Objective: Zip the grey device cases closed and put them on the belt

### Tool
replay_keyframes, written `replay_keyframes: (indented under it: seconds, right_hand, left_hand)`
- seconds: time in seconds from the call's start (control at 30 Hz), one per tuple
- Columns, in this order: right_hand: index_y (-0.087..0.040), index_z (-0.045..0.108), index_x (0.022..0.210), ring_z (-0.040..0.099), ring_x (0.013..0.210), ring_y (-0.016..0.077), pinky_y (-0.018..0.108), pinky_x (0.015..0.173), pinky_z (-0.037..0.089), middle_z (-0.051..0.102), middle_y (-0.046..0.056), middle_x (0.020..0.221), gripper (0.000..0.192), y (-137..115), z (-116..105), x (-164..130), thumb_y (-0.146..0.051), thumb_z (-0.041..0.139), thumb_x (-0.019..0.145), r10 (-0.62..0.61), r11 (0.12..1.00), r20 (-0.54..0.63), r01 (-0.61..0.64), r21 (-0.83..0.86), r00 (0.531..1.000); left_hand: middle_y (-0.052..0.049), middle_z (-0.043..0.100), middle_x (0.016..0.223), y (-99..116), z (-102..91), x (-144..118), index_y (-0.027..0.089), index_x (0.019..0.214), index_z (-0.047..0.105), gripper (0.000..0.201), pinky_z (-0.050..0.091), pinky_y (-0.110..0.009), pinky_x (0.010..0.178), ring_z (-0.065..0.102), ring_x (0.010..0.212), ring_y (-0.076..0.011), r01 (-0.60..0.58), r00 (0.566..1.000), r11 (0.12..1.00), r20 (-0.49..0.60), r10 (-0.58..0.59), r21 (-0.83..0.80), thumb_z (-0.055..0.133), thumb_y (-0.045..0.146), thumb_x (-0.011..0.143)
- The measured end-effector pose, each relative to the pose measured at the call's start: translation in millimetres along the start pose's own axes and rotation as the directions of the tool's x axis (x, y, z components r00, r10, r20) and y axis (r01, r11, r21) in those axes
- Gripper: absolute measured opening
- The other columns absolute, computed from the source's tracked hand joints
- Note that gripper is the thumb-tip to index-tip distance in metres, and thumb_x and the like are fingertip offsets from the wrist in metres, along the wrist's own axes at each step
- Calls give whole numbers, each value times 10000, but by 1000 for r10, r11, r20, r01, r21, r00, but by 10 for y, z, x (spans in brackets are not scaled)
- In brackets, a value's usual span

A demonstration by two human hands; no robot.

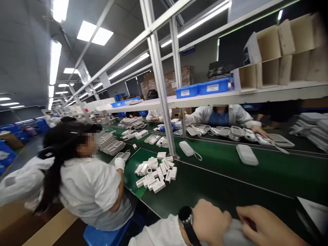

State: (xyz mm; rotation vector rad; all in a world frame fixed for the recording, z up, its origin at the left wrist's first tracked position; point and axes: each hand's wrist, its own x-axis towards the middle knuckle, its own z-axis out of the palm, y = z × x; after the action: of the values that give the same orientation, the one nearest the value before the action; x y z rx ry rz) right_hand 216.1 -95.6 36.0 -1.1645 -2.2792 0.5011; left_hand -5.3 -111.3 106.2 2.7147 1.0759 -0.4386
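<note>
At the bottom of the head view, my left hand, with a black watch on its wrist, is closed on a light grey case. My right hand has its fingers curled at the other side of the same case, thumb near its edge. The case's lower part lies outside the frame, and my hands cover much of the rest. It looks like the rounded grey zip cases on the green belt beyond, one plain and another with a wrist strap.
A heap of small white boxes lies on the green bench left of my hands. A co-worker sits at the left; another person handles open cases across the belt. A metal post and a shelf with blue bins stand ahead.
</note>
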Motion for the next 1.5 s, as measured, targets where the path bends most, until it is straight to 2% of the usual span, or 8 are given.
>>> replay_keyframes:
  seconds: [0.17,0.33,0.57,1.0,1.17,1.23,1.33,1.5]
  right_hand:
    - [-207,453,631,408,548,126,290,562,276,468,-28,577,144,-265,-294,46,-120,511,730,11,995,177,-28,91,984]
    - [-183,480,617,365,524,88,237,524,258,415,-61,537,127,-53,-277,-59,-167,524,735,186,925,95,-207,319,978]
    - [-181,431,550,372,550,99,239,526,253,388,-41,530,166,-1,-134,-189,-180,486,707,593,748,-216,-431,506,776]
    - [-185,428,697,382,583,101,267,585,203,512,-24,654,181,-105,-420,-311,-213,478,869,291,951,-18,-292,-100,956]
    - [-176,471,646,344,573,98,277,583,192,473,-29,611,148,46,-427,-252,-194,525,782,384,920,-53,-378,103,922]
    - [-188,443,601,314,517,87,260,549,201,371,-61,521,183,224,-362,-263,-220,549,748,564,706,30,-501,501,825]
    - [-224,365,629,183,434,64,245,494,179,228,-119,479,235,441,-185,-332,-296,564,732,672,213,232,-484,849,703]
    - [-221,309,658,132,402,37,242,478,183,264,-136,478,384,355,216,-329,-337,666,739,615,-272,306,-169,947,727]
  left_hand:
    - [-132,740,889,-6,-83,-31,201,1071,592,625,529,-432,615,710,734,-377,32,993,999,-110,-32,-1,814,510,576]
    - [-101,728,1008,-68,-94,105,221,1127,572,664,529,-458,705,703,844,-397,12,995,996,-99,-21,-90,828,450,559]
    - [-34,725,1106,-18,-56,293,290,1222,527,655,513,-416,738,701,920,-357,-1,980,970,-191,-47,-242,784,413,633]
    - [-84,729,1012,14,-150,475,246,1193,558,615,514,-435,717,701,856,-378,-16,996,995,-91,7,-99,737,384,621]
    - [-89,725,1024,31,-170,494,232,1188,564,584,494,-474,794,693,880,-376,-30,996,993,-91,20,-110,713,358,637]
    - [-78,730,1013,-4,-223,504,236,1182,571,559,467,-479,856,689,895,-359,-28,991,989,-131,9,-147,713,362,656]
    - [-39,732,1049,-106,-303,513,282,1183,573,553,458,-395,821,680,947,-323,8,982,951,-175,-65,-308,739,381,666]
    - [-17,720,1063,-218,-238,628,286,1212,583,602,476,-346,823,672,958,-280,-26,947,797,-271,-175,-603,785,384,653]
